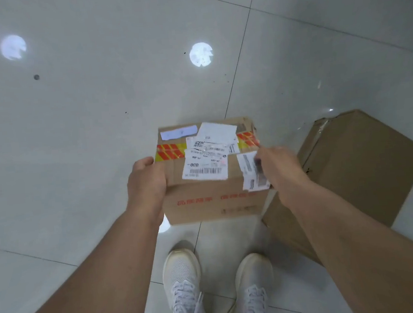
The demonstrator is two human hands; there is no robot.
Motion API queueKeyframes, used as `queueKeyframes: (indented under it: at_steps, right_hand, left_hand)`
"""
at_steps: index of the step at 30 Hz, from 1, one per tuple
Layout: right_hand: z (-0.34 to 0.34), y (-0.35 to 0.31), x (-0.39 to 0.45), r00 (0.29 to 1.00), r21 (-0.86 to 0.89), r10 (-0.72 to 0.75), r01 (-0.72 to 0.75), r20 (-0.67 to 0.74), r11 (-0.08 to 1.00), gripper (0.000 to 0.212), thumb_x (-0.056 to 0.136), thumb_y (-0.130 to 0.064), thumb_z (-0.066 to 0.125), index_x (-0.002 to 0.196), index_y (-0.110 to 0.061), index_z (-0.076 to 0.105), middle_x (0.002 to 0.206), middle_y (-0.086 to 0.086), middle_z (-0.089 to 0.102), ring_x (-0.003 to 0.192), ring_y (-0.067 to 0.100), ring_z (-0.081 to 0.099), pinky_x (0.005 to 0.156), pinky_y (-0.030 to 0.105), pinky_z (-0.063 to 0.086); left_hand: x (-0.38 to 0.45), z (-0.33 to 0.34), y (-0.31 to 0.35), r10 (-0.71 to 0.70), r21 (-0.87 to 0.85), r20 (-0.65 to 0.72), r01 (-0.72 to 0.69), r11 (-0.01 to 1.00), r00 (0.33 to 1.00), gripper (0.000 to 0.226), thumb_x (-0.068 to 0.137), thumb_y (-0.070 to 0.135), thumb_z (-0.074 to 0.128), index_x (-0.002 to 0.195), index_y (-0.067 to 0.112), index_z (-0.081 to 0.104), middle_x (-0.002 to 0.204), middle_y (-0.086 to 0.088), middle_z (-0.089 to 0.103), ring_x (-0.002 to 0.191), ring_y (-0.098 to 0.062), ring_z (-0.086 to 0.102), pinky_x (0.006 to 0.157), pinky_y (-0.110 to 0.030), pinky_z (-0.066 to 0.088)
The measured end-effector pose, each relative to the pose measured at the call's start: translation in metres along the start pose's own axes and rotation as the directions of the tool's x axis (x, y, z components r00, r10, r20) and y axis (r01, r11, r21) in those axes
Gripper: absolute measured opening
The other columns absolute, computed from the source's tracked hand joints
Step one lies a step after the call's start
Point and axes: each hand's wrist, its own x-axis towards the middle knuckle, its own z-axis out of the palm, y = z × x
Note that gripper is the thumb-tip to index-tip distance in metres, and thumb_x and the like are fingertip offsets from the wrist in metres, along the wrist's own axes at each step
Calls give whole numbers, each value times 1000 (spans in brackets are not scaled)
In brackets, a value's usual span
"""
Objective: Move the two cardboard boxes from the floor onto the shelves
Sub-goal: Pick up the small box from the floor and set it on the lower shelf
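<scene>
The fingers of the left hand wrap around the left edge of the labelled box, thumb on top, gripping it. The fingers of the right hand are blurred against the box's right edge; they seem to close on it, though I cannot tell how tightly. The box, with white stickers and red-and-yellow tape, sits between both hands above the tiled floor. Just right of it a plain box lies on the floor. Below it stand two white shoes.
</scene>
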Motion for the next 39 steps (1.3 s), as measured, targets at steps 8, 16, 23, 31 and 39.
queueKeyframes:
  at_steps: [8, 16, 23, 31, 39]
  right_hand:
    - [8, 8, -10, 1000, 244, 10, -10, 2, 970, 16, 87, -6, 47, 101, -15, 48, 81, 4, 64, 69, 13, 59, 58, 30, 47]
    - [18, 14, -3, 998, 196, 34, -44, 50, 980, 7, 86, -14, 52, 92, -17, 50, 87, 6, 67, 71, 14, 59, 59, 28, 43]
    - [27, 17, 6, 998, 178, -1, -8, 55, 984, 30, 82, -20, 52, 111, -14, 58, 97, 7, 72, 80, 20, 67, 65, 33, 50]
    - [36, 23, 7, 997, 114, 29, -37, 70, 993, 51, 95, -52, 25, 99, -19, 64, 89, 8, 67, 77, 18, 59, 57, 29, 35]
    - [21, 19, -12, 999, 255, -11, 2, 31, 967, 52, 94, -56, 26, 72, -24, 60, 79, 3, 65, 66, 12, 54, 58, 26, 31]
  left_hand:
    - [2, -6, -17, 37, -12, 18, -37, 999, 999, 49, 76, -5, 38, 113, 20, 60, 102, -6, 68, 89, -23, 60, 69, -29, 46]
    - [3, -5, -26, 31, 8, 31, -32, 999, 999, 33, 84, 5, 43, 112, 18, 55, 87, 3, 60, 79, -14, 54, 62, -26, 39]
    - [6, -5, -31, -10, 68, 66, 6, 998, 998, 58, 91, 16, 40, 148, 10, 33, 129, -4, 51, 117, -26, 48, 93, -37, 37]
    - [14, -8, -48, 18, 43, 212, -27, 999, 977, 66, 73, 68, 34, 119, 28, 61, 121, 1, 67, 117, -19, 59, 106, -43, 40]
    - [-6, -24, -36, 64, -4, 293, -66, 998, 954, 58, 91, 67, 18, 109, 40, 66, 127, 8, 65, 124, -10, 51, 105, -32, 24]
